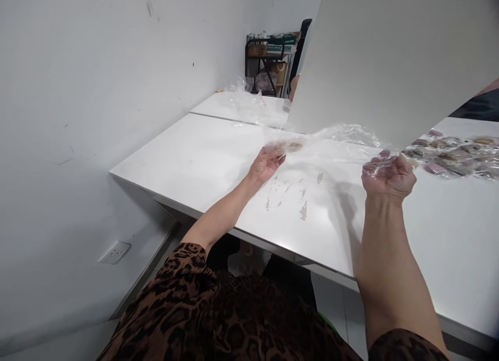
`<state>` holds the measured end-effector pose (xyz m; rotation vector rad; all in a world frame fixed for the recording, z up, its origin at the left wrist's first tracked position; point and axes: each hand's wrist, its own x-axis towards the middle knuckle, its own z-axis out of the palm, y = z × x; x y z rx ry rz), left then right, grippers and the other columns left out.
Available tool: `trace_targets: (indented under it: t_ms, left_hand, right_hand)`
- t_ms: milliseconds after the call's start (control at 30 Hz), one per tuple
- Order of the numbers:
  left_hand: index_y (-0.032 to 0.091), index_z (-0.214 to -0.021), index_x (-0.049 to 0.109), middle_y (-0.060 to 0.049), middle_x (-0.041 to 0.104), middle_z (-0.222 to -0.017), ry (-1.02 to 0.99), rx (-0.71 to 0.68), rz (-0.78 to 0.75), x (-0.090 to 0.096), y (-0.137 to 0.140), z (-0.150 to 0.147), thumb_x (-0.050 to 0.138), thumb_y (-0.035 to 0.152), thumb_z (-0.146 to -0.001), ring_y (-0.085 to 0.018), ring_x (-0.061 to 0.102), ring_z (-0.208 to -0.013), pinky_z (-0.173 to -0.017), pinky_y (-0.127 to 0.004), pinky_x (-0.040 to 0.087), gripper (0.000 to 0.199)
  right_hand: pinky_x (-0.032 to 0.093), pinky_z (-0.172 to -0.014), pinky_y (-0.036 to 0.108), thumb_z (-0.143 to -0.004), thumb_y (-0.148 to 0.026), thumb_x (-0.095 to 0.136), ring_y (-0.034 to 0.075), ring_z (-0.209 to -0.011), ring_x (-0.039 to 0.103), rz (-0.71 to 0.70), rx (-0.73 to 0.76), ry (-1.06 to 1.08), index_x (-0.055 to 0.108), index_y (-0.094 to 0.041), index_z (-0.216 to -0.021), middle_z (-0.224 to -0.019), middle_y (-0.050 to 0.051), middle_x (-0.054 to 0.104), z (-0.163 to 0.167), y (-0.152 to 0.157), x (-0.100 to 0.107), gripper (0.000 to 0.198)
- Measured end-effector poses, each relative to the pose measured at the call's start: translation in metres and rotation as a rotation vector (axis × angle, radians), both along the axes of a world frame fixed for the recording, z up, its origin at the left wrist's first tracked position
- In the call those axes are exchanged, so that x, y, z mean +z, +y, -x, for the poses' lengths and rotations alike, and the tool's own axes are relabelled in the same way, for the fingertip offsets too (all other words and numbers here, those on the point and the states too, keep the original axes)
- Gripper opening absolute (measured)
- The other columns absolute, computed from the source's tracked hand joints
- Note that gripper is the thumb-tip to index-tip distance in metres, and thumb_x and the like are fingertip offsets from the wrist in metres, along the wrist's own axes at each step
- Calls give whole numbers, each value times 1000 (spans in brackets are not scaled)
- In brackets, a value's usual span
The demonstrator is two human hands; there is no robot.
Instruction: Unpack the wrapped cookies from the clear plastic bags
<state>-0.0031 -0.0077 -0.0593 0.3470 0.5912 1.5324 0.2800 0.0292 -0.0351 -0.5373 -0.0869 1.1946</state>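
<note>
Clear, crinkled plastic film (339, 134) stretches between my two hands above the white table. My left hand (265, 164) is at the film's left part, fingers curled and partly covered by it. My right hand (390, 176) is closed around a bunched part of the film, with pinkish shapes showing through near the fingers. Just right of that hand lie several small pink and brown pieces (448, 155) in clear wrapping; their kind is unclear. More loose film (249, 101) trails over the table's far left part.
The white table (175, 158) meets a wall on the left and has worn patches (303, 210). A large pale panel (382, 54) rises across the table's far side. Behind stands a black shelf (265, 56) with boxes and bags. A wall socket (115, 252) sits at lower left.
</note>
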Motion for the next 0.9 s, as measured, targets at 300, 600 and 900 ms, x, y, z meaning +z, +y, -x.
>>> trace_targets:
  t_ms: [300,600,900]
  left_hand:
    - [22,-89,51,6,63,-86,121,43,-119,4,-8,-8,69,-3,-68,-7,67,-85,-91,-21,50,37]
    - [22,-87,46,2,62,-119,453,46,-265,-5,-20,-28,75,7,-63,-11,60,-108,-95,-22,45,41]
    - [22,-86,62,-1,65,-103,720,-148,-482,-5,-31,-21,69,21,-67,-21,57,-119,-112,-34,39,20]
  right_hand:
    - [34,-52,18,-78,0,68,8,-67,46,197,-378,-583,52,-21,-85,-90,-4,57,10,-1,-11,27]
    - [57,-48,34,-87,-70,68,23,-64,71,97,947,-589,69,-19,-87,-80,11,76,97,-42,-33,51]
    - [59,-55,25,-73,-25,79,14,-65,69,-127,494,-428,63,-22,-72,-73,0,72,72,-11,-64,16]
